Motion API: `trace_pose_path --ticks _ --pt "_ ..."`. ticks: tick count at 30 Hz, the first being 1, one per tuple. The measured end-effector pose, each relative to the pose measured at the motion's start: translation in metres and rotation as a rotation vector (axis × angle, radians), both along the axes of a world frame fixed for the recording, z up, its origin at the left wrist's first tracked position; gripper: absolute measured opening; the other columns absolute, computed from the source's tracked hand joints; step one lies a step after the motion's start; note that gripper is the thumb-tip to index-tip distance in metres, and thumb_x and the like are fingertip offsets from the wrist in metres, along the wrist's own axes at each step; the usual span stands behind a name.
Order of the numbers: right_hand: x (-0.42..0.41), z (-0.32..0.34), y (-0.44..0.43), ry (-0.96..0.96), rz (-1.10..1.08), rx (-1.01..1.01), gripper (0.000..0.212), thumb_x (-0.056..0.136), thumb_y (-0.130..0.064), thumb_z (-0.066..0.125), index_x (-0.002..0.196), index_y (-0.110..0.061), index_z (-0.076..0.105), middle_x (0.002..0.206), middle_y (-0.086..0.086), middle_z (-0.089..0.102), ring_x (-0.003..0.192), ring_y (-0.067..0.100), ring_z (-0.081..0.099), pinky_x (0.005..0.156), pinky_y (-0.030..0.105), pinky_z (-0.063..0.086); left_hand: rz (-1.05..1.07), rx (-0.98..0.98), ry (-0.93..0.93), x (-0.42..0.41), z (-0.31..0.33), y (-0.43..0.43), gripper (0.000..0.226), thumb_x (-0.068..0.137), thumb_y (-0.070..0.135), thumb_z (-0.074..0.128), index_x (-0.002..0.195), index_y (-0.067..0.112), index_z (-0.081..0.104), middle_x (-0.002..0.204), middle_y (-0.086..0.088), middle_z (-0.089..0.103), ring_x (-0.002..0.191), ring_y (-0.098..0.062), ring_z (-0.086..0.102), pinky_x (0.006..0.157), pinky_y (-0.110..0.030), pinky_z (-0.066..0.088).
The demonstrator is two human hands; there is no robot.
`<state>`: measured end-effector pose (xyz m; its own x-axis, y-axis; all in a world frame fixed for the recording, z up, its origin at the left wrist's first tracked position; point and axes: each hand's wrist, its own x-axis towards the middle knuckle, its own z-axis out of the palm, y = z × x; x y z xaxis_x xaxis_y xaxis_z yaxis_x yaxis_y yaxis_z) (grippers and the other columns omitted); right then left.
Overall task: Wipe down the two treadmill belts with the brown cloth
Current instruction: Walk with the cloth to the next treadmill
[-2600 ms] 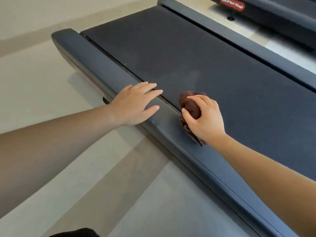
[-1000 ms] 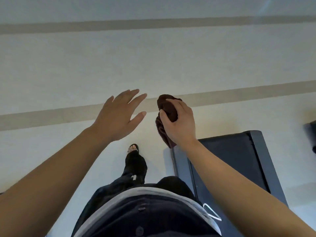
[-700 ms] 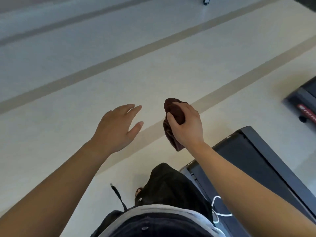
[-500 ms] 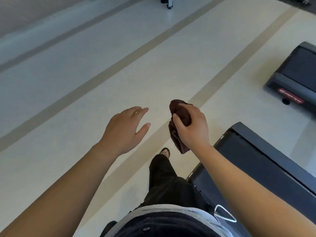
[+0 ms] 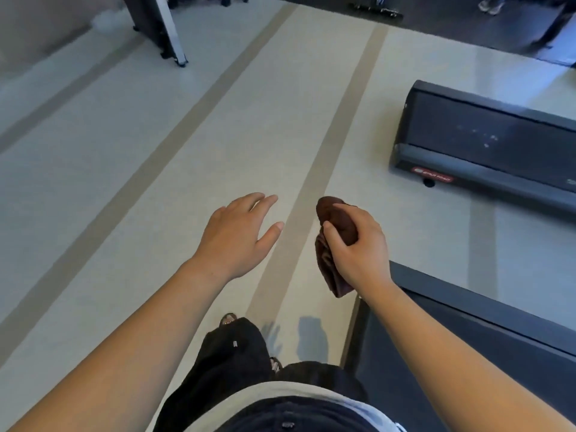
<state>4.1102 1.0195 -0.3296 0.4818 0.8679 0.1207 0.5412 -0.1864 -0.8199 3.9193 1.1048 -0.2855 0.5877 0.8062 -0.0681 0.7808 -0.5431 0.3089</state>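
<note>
I am on my feet, my dark trousers (image 5: 230,353) low in view, with the end of the near treadmill (image 5: 467,353) just beside my right leg. My right hand (image 5: 358,247) is closed in a fist around the brown cloth (image 5: 335,222), which is bunched up, one end poking out above my thumb and the rest hanging below my palm over the floor (image 5: 156,182). It touches neither belt. My left hand (image 5: 237,235) is empty, fingers spread and relaxed, palm down in the air.

The far treadmill (image 5: 486,145) lies well apart across the pale floor, to my right, its belt showing a few light specks. I judge the step in hand is carrying the cloth over to that second machine. To do it well I should keep a firm hold so the cloth does not drop to the floor and pick up grit, step clear of the near deck's corner, then crouch at the far belt, open the bundle to a flat, clean face and press it down with the whole palm, bracing my free hand on the side rail.

Compared with a few seconds ago, the cloth has left the near belt's edge and my left hand has come off the rail; I have stood and turned, and half a second ago the far treadmill sat further toward the frame's corner.
</note>
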Motion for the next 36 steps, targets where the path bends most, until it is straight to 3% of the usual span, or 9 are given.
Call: trace_pose_path --ticks 5,16,20,26,36 --pt "0.062 -0.011 0.075 -0.002 -0.161 0.016 0.039 0.08 -0.048 0.054 0.115 -0.032 0.06 0.11 -0.019 0.056 0.108 0.01 0.053 0.092 0.025 0.041 -0.173 -0.003 0.0 0.079 -0.011 0.103 0.053 0.095 0.048 0.032 0.143 0.025 0.031 0.148 0.004 0.034 0.136 -0.016 0.031 0.106 -0.038 0.031" --pt "0.21 -0.01 0.241 0.074 -0.461 0.019 0.034 0.08 -0.049 0.053 0.112 -0.04 0.058 0.11 -0.019 0.059 0.104 0.006 0.055 0.088 0.022 0.043 -0.513 -0.01 0.029 0.286 -0.005 0.323 0.053 0.095 0.048 0.031 0.142 0.024 0.033 0.146 0.002 0.037 0.133 -0.019 0.035 0.102 -0.038 0.034" --pt "0.269 -0.012 0.249 0.058 -0.644 0.022 0.035 0.079 -0.051 0.052 0.112 -0.041 0.058 0.106 -0.023 0.056 0.1 0.002 0.054 0.086 0.018 0.04 -0.696 -0.02 0.047 0.375 -0.004 0.349 0.053 0.095 0.048 0.032 0.141 0.024 0.033 0.146 0.003 0.038 0.132 -0.019 0.036 0.102 -0.038 0.035" --pt "0.367 -0.024 0.258 0.051 -0.835 -0.01 0.034 0.078 -0.051 0.052 0.11 -0.041 0.058 0.105 -0.025 0.054 0.104 0.011 0.054 0.091 0.032 0.045 -0.843 -0.033 0.057 0.499 -0.012 0.377 0.052 0.095 0.046 0.034 0.142 0.024 0.034 0.145 0.003 0.038 0.131 -0.018 0.036 0.1 -0.038 0.036" --pt "0.58 -0.024 0.265 0.118 -0.957 -0.034 0.03 0.077 -0.049 0.052 0.106 -0.042 0.06 0.111 -0.024 0.054 0.109 0.011 0.052 0.094 0.039 0.045 -0.992 -0.036 0.04 0.752 -0.019 0.378 0.05 0.095 0.046 0.034 0.139 0.024 0.037 0.144 0.007 0.039 0.13 -0.014 0.038 0.099 -0.037 0.036"
